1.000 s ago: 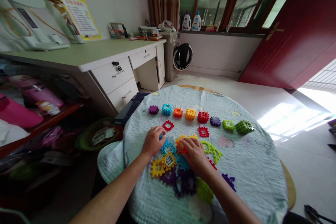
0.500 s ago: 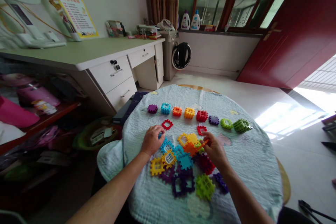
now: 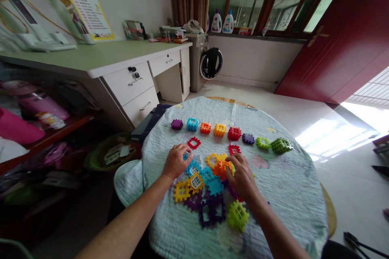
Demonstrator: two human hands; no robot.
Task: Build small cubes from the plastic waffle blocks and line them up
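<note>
My left hand (image 3: 177,162) is closed at the left of a pile of toothed plastic building tiles, its fingertips pinching a blue tile (image 3: 185,156) that is mostly hidden. My right hand (image 3: 242,173) reaches over the right of the pile, thumb and fingers closed on an orange building tile (image 3: 225,164). Under and around the hands lie blue tiles (image 3: 215,186), yellow tiles (image 3: 181,191), dark purple tiles (image 3: 208,213) and a green tile (image 3: 238,215). Red and other purple pieces are partly covered by my right hand. Two red frames, a left one (image 3: 193,142) and a right one (image 3: 234,149), lie beyond the pile.
A row of small assembled blocks, among them a yellow cube (image 3: 219,130) and a longer green block (image 3: 281,145), stands farther back on the cloth-covered round table (image 3: 291,194). A desk (image 3: 121,54) is at the left, with a washing machine (image 3: 199,62) behind.
My right hand has moved left and inward over the orange pieces, bringing the orange tile with it. My left hand stays almost in place with the blue tile. The view has shifted slightly.
</note>
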